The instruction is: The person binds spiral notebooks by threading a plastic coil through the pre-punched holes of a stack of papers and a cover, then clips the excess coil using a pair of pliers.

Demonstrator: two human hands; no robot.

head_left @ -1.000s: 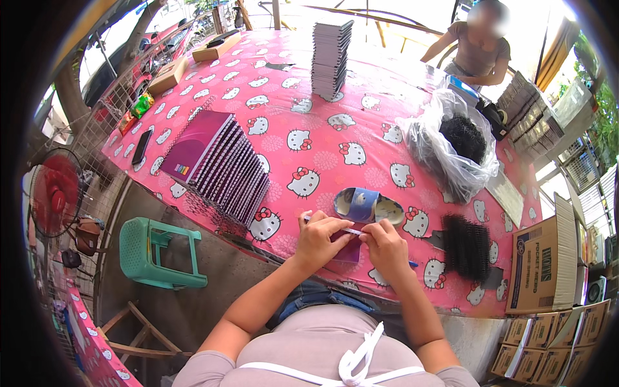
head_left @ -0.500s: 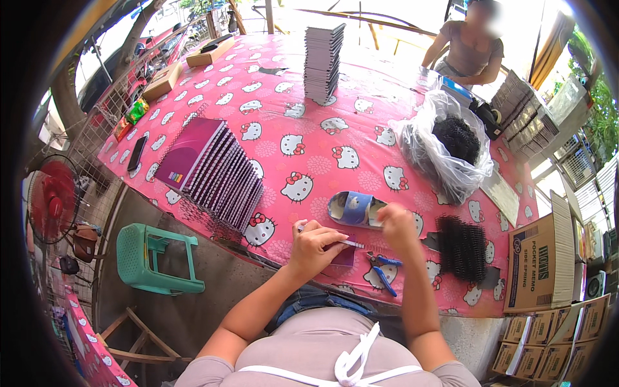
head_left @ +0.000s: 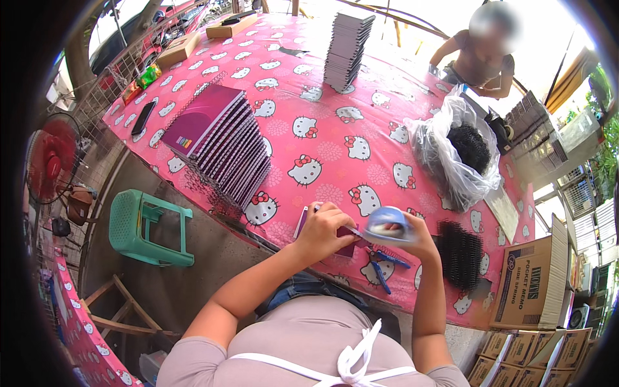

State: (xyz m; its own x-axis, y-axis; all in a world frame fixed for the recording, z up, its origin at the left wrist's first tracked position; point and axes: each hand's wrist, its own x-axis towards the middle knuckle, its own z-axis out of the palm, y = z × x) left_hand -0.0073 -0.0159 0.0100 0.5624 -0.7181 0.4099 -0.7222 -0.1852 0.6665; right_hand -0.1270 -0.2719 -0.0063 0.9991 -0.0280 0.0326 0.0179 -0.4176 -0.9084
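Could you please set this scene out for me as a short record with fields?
Left hand: pinching a purple notebook
Right hand: holding a blue slipper, blurred
Beside the hands: blue-handled pliers on the pink table
Table, left: stack of purple notebooks, dark phone
Table, right: black coils, clear plastic bag holding more coils
Table, far side: grey stack
Floor: green stool

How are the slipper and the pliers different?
The slipper is held up in the right hand, while the pliers lie on the table. The slipper looks wide and rounded; the pliers have two slim handles spread in a V. The slipper is blurry here, but the pliers look clearer. Both have blue on them.
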